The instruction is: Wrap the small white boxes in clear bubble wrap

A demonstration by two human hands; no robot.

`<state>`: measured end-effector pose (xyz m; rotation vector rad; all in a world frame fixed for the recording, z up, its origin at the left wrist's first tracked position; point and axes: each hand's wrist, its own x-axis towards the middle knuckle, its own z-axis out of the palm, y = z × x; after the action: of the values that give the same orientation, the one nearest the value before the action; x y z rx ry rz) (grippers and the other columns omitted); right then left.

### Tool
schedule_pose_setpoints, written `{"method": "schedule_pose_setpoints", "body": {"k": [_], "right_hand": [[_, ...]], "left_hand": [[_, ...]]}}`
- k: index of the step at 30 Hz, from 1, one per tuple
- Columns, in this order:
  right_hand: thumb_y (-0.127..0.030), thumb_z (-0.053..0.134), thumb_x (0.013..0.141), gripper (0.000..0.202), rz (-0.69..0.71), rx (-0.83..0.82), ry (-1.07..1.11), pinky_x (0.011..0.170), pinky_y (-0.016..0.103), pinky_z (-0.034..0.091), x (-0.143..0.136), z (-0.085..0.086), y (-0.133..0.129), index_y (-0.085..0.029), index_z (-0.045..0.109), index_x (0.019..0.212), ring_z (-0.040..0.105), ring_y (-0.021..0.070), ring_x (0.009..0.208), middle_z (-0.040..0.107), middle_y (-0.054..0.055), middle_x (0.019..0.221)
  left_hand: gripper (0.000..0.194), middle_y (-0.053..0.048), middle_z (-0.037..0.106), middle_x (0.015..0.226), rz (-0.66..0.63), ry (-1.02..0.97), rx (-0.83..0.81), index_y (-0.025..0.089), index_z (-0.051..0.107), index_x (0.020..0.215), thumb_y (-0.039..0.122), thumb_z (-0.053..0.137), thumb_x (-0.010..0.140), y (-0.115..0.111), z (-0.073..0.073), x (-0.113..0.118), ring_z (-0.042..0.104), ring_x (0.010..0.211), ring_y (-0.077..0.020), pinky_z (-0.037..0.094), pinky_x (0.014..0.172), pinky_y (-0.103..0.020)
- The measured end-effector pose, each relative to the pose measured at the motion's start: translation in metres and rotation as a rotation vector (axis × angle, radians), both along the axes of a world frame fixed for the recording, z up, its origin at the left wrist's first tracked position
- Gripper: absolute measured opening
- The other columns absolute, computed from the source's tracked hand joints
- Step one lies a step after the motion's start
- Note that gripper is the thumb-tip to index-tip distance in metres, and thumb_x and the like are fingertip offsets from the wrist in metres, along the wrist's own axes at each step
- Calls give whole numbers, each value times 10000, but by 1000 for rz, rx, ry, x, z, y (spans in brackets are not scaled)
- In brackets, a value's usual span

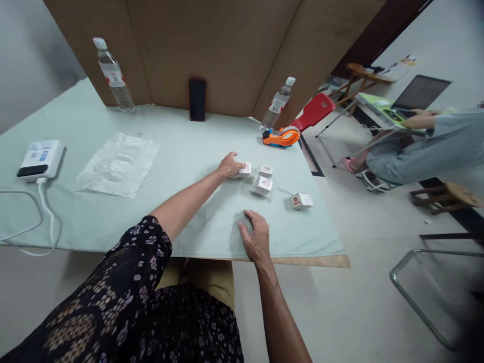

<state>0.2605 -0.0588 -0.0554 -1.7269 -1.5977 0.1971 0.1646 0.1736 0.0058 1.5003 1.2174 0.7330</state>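
Note:
My left hand [229, 167] reaches across the table with its fingers at a small white box [246, 169] with red print, and it appears to grip the box's left side. Just right of it, two similar boxes, the rear box [265, 170] and the front box [263, 185], sit close together, seemingly with clear plastic around them. Another white box [301, 201] stands apart, further right. Near the table's front edge rests my right hand [257, 236], thumb and fingers apart, holding nothing.
Bubble wrap [120, 165] lies left, beside a white power device [41, 160] with a cable. A phone [197, 100] leans on the cardboard screen [227, 50], between two water bottles. An orange tape dispenser [282, 137] sits back right. Another person [416, 146] sits at a laptop.

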Motion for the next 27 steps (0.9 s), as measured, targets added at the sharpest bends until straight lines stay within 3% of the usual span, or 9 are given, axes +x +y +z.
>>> {"method": "schedule_pose_setpoints", "body": {"k": [5,9,11,14,17,20,23,27], "right_hand": [[-326,580,859,338,0,7,-13,980,510,470,2,-2,0,-194,671,1157,618,304,1131,712,144,1187],[-361,588,856,335,3,34,-13,961,510,473,6,-4,3,-197,677,1134,625,309,1113,719,144,1169],[-379,583,858,337,3,44,-13,957,501,472,7,-6,5,-200,676,1128,626,303,1106,721,137,1161],[-396,568,864,351,1,52,-27,955,486,469,8,-7,7,-192,673,1129,626,294,1100,722,132,1152],[-397,559,864,356,-4,51,-50,950,474,470,7,-6,7,-188,677,1127,629,290,1093,725,132,1147],[-397,549,864,354,-11,47,-67,948,475,470,7,-6,8,-192,684,1119,632,292,1091,728,133,1147],[-392,555,856,353,-12,45,-63,945,484,475,8,-5,10,-188,688,1111,635,298,1088,731,139,1140],[-382,578,836,345,-10,36,-30,949,506,488,5,-3,11,-186,694,1096,642,305,1087,735,140,1135]], "left_hand": [[722,-242,531,1429,-26,74,39,67,431,1433,250,708,791,6,7,18,480,1329,-322,344,1093,-372],[630,-267,466,1488,-43,224,162,55,458,1423,331,618,878,-12,10,-5,413,1396,-360,304,1141,-428],[620,-237,422,1538,-69,414,324,81,468,1428,322,612,876,-27,10,-40,352,1446,-351,269,1177,-433],[662,-188,310,1625,13,752,466,139,443,1464,350,622,863,-53,9,-121,200,1529,-347,168,1228,-473],[663,-241,310,1612,226,1034,357,98,429,1459,444,551,906,-75,9,-207,184,1529,-390,166,1206,-567],[585,-276,440,1508,310,1146,213,75,501,1364,487,445,952,-94,7,-261,312,1461,-410,267,1140,-605],[508,-271,498,1434,269,1171,205,92,547,1277,471,406,971,-116,2,-261,401,1381,-409,351,1071,-590],[533,-247,531,1399,149,1105,361,116,496,1340,493,438,968,-155,-4,-202,473,1301,-389,392,1032,-560]]}}
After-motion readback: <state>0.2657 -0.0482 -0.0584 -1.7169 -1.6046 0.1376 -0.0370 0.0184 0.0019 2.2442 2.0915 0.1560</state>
